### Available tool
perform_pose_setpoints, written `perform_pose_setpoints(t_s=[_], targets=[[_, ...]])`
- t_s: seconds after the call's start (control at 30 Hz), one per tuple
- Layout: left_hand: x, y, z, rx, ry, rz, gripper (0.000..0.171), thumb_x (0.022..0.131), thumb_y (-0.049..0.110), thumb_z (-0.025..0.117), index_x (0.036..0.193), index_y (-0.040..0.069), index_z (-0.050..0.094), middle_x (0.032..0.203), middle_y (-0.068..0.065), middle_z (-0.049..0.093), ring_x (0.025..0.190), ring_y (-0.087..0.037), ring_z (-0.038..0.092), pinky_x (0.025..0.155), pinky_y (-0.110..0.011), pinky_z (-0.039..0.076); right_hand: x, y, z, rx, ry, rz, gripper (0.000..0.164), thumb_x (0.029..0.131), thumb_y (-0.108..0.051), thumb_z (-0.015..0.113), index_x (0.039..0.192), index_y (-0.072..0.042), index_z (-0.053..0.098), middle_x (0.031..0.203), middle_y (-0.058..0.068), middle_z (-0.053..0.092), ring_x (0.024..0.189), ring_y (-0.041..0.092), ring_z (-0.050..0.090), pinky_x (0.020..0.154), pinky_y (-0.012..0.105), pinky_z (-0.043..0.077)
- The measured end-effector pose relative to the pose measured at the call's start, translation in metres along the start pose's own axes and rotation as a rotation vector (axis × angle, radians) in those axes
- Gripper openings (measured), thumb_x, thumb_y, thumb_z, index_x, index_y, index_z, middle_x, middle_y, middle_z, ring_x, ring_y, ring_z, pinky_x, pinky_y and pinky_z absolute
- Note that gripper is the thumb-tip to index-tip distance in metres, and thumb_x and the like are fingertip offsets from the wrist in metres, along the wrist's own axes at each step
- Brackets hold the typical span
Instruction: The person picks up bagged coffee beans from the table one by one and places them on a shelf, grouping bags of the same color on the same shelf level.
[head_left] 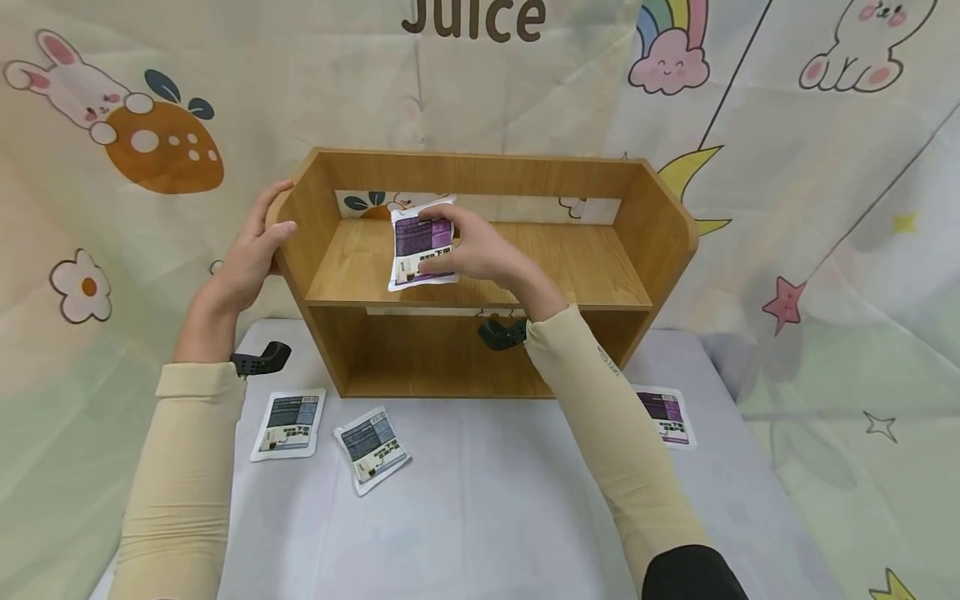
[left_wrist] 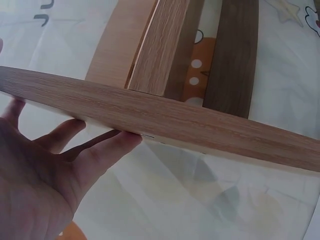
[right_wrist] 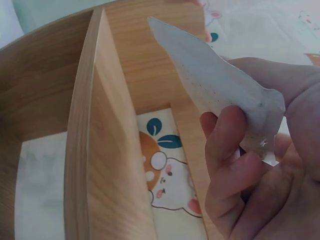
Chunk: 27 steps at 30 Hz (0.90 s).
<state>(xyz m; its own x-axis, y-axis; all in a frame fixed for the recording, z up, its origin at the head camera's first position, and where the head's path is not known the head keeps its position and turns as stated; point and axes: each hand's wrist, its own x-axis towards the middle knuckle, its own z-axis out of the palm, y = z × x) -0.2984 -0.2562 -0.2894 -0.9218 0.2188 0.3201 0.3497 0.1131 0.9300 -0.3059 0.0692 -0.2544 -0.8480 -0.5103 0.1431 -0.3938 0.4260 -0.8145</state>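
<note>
My right hand [head_left: 480,246] pinches a white pouch with a purple and dark label [head_left: 422,242] between thumb and fingers. In the head view it is held in front of the upper tier of a two-tier wooden shelf [head_left: 480,304]. The right wrist view shows the pouch's plain white back [right_wrist: 215,75], with curled fingertips against it. At the shelf's left side panel [left_wrist: 165,117], my left hand [head_left: 247,250] grips the edge. Its fingers [left_wrist: 102,155] press the panel's outer face in the left wrist view, while the thumb is mostly out of frame there.
Two pouches with dark blue labels, one at left [head_left: 288,425] and one tilted [head_left: 372,450], lie on the white-covered table [head_left: 465,500] before the shelf. A purple-labelled pouch [head_left: 666,417] lies at right, partly behind my right sleeve. A printed cloth [head_left: 300,92] hangs behind.
</note>
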Motion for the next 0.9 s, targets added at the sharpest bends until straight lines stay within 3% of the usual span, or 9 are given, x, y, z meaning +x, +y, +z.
perform_pose_setpoints(t_s=[0.43, 0.73, 0.9], targets=[[-0.005, -0.003, 0.002, 0.051, -0.004, -0.033, 0.057, 0.100, 0.027, 0.042, 0.152, 0.036, 0.022, 0.146, -0.010, 0.022, 0.116, -0.039, 0.039, 0.072, -0.028, 0.049, 0.037, -0.004, 0.020, 0.012, -0.065, 0.075, 0.069, 0.078, -0.011, 0.081, 0.139, -0.011, 0.049, 0.120, 0.009, 0.051, 0.102, 0.020, 0.054, 0.079, 0.027, 0.049], [-0.001, -0.001, 0.002, 0.050, 0.001, -0.019, 0.058, 0.099, 0.028, 0.043, 0.152, 0.036, 0.022, 0.143, -0.010, 0.024, 0.115, -0.037, 0.040, 0.073, -0.030, 0.048, 0.050, -0.005, 0.015, 0.017, -0.070, 0.157, 0.069, 0.081, -0.015, 0.080, 0.142, -0.016, 0.047, 0.115, 0.010, 0.052, 0.086, 0.019, 0.053, 0.060, 0.032, 0.044], [-0.002, 0.000, 0.003, 0.051, 0.009, -0.015, 0.057, 0.099, 0.028, 0.042, 0.152, 0.036, 0.022, 0.144, -0.010, 0.023, 0.114, -0.037, 0.039, 0.072, -0.029, 0.048, 0.057, 0.001, 0.016, 0.005, -0.075, 0.181, 0.068, 0.081, -0.019, 0.080, 0.141, -0.017, 0.047, 0.118, 0.009, 0.049, 0.086, 0.020, 0.053, 0.062, 0.031, 0.045]])
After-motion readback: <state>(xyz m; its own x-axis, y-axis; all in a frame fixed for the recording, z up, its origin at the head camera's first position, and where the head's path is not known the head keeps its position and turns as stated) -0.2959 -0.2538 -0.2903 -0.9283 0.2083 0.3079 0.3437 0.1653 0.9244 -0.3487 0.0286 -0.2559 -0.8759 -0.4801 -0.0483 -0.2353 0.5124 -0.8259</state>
